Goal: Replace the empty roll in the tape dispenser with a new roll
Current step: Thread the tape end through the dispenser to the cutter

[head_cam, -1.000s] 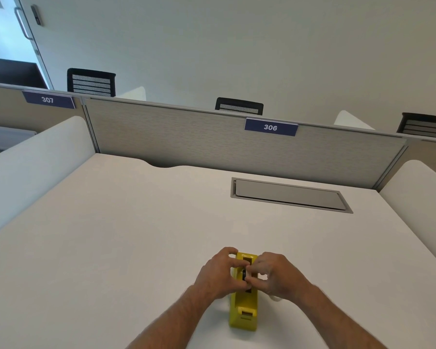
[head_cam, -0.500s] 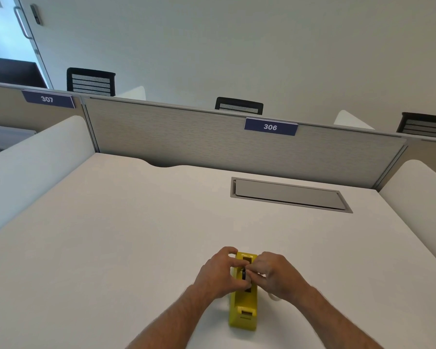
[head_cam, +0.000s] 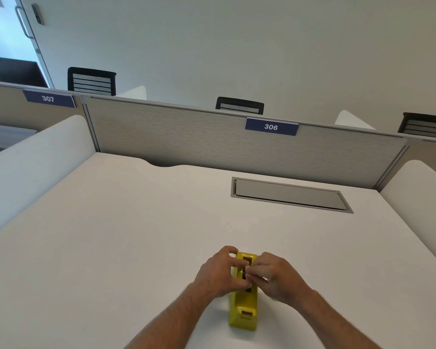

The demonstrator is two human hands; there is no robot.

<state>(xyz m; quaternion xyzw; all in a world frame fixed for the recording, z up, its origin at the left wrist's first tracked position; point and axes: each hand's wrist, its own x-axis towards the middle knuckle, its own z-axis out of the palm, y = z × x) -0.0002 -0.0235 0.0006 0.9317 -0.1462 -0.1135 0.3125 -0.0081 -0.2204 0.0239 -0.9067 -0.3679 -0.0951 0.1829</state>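
A yellow tape dispenser (head_cam: pixel 243 308) stands on the white desk (head_cam: pixel 111 248) near its front edge, with its cutter end toward me. My left hand (head_cam: pixel 218 273) grips the dispenser's left side, fingers curled over its top. From the right, my right hand (head_cam: pixel 275 278) pinches a small dark part (head_cam: pixel 244 274) in the dispenser's top slot. The fingers hide most of that part, so I cannot tell whether it is a roll or a spindle. No separate tape roll shows on the desk.
A grey cable hatch (head_cam: pixel 290 195) is set into the desk at the back right. A grey partition (head_cam: pixel 186 137) labelled 306 closes the far side, and white side panels (head_cam: pixel 28 162) flank the desk. Black chair backs (head_cam: pixel 91 80) rise behind the partition.
Both hands stay on the dispenser. My right fingers have shifted slightly over the top slot; the dispenser has not moved.
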